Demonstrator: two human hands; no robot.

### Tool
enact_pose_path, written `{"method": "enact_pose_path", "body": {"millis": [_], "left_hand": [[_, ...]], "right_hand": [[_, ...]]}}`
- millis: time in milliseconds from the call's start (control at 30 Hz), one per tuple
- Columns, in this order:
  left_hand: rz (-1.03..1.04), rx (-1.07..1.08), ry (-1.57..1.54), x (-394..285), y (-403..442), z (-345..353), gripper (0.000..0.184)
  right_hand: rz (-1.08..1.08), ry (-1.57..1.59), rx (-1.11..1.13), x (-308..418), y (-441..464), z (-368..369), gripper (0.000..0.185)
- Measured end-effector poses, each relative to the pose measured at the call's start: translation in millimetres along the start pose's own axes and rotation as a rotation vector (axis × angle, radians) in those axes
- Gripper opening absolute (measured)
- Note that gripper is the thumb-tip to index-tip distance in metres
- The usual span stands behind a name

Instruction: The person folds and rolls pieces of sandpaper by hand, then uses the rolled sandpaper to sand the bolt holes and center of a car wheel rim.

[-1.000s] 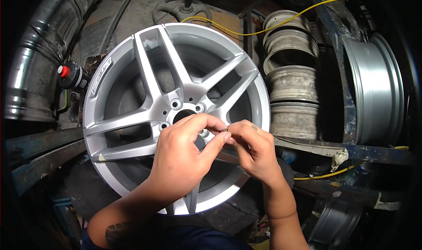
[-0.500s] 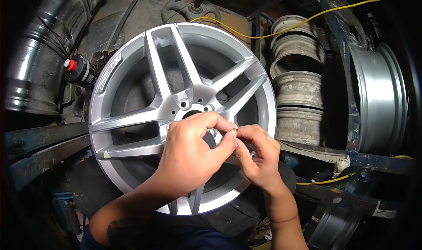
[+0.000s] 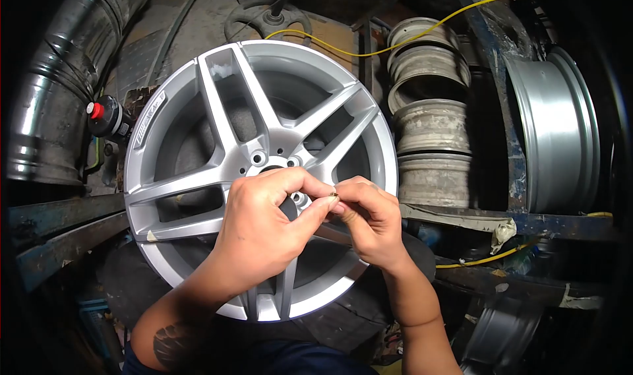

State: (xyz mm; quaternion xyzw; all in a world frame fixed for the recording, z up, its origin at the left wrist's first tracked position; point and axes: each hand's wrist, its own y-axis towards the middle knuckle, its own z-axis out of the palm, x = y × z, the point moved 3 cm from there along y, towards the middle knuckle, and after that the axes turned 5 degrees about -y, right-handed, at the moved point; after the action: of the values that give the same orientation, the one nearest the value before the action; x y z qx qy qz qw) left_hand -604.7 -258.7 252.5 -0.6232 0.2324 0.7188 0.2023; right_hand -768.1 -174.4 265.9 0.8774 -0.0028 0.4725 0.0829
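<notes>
A silver alloy wheel rim (image 3: 217, 174) with paired spokes lies face up across my lap. Above its hub, my left hand (image 3: 267, 220) pinches a tiny brass-coloured piece (image 3: 334, 194) between thumb and forefinger. My right hand (image 3: 370, 218) meets it from the other side, its thumb and forefinger closed on the same piece. Fingertips cover most of it, so its exact kind is hidden. Part of the hub and the lower right spokes are behind my hands. A small cream-coloured scrap (image 3: 151, 236) sticks to the rim's lower left edge.
Several worn wheel rims (image 3: 432, 127) are stacked at the right, beside a larger silver rim (image 3: 556, 131) on a blue metal frame (image 3: 547, 224). A dark bottle with a red cap (image 3: 109, 119) stands left. A yellow hose (image 3: 455, 19) crosses the top; a handwheel (image 3: 267, 22) sits behind.
The whole scene has shifted slightly left in view as the camera turned. Both hands keep their pinch, and a little more of the brass-coloured piece shows between the fingertips.
</notes>
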Motion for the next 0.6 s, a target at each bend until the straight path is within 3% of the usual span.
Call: {"method": "enact_pose_path", "body": {"millis": [200,400,600], "left_hand": [[-0.060,0.030,0.021,-3.9,0.1,0.9,0.005],[-0.066,0.016,-0.133,0.9,1.9,0.6,0.006],[-0.129,0.080,-0.250,-3.7,5.7,-0.8,0.009]], "right_hand": [[0.018,-0.090,0.017,7.2,-2.6,-2.7,0.007],[0.217,0.529,-0.013,-7.8,-3.3,6.0,0.009],[0.067,0.407,-0.006,-13.4,-5.1,-1.4,0.012]]}}
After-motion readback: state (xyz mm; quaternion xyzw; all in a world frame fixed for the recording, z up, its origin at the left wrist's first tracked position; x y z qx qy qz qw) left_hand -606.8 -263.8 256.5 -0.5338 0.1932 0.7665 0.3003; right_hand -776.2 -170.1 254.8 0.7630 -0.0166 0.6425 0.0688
